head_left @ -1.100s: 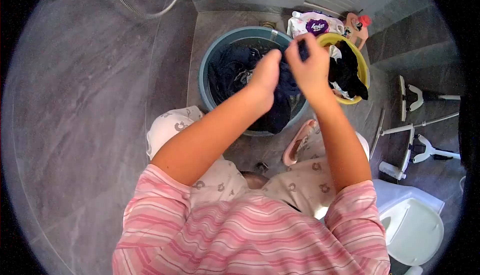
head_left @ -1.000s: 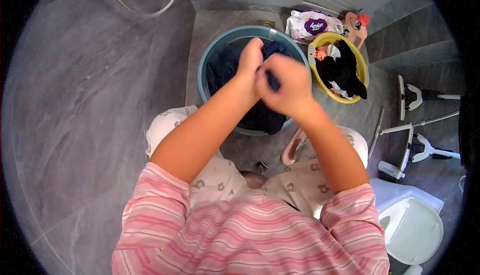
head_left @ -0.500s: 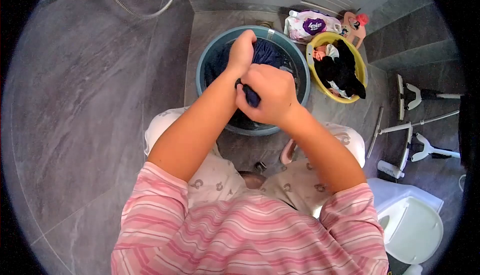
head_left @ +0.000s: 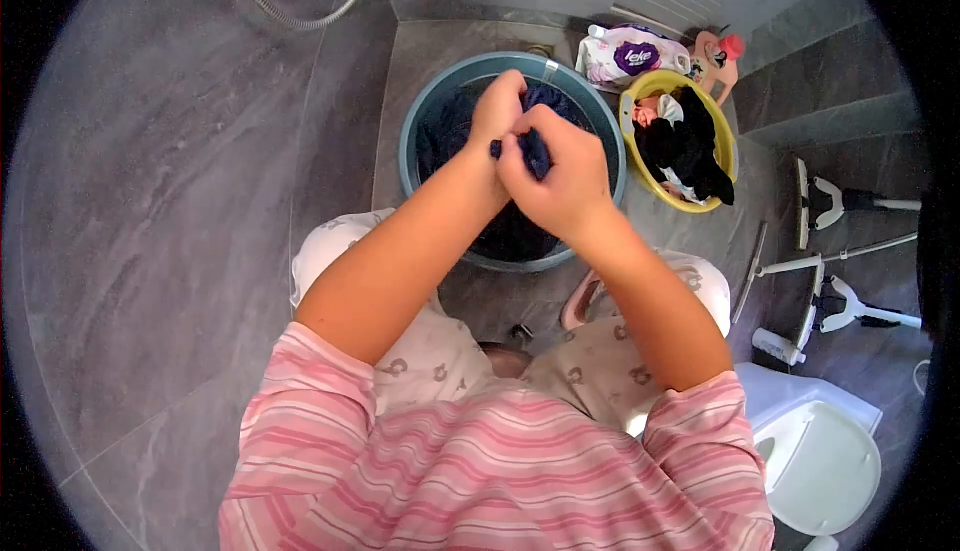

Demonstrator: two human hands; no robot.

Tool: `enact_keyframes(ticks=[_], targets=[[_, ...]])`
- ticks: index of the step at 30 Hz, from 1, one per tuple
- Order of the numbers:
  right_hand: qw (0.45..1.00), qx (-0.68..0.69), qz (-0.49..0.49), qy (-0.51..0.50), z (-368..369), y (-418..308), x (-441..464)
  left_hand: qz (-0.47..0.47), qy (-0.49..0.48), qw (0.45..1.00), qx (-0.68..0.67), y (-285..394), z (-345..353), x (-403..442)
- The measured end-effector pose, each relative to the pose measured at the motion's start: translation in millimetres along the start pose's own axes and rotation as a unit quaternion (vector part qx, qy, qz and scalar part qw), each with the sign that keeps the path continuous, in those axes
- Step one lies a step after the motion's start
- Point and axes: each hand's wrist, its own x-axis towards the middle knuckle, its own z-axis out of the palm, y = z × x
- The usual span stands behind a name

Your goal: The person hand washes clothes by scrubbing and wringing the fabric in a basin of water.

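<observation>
Right hand (head_left: 568, 176) grips navy cloth (head_left: 538, 155) over blue tub (head_left: 409, 141); yellow basin (head_left: 652, 82) holds clothes (head_left: 690, 148).

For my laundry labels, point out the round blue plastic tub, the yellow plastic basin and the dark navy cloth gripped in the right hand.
Round blue plastic tub (head_left: 410, 156), head view: left rim.
Yellow plastic basin (head_left: 668, 79), head view: far rim.
Dark navy cloth (head_left: 537, 155), head view: exposed bunched part.

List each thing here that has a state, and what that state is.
Right hand: closed around dark cloth
Left hand: fingers mostly hidden, grip unclear
Dark cloth: bunched up
Blue basin: upright, with dark laundry inside
Yellow basin: upright, loaded with clothes
Red-capped bottle: capped
Toilet: lid position unclear
</observation>
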Motion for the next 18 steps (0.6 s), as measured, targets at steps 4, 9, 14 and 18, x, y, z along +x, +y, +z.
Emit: enact_keyframes(ticks=[4, 9, 14, 18], targets=[[0.988, -0.007, 0.115, 0.1, -20, 36, 27, 0.03, 0.067, 0.997, 0.017, -12, 62, -52], [0.979, 0.022, 0.162, 0.124, -20, 53, 34, 0.035, 0.074, 0.995, 0.065, -5, 47, -43], [1.0, 0.002, 0.006, -0.015, 1, -7, -7, 0.042, 0.079, 0.99, 0.109, 11, 12, -16], [0.987, -0.049, 0.083, 0.128, -16, 51, 22, 0.072, 0.072, 0.992, 0.073, -19, 44, -35]])
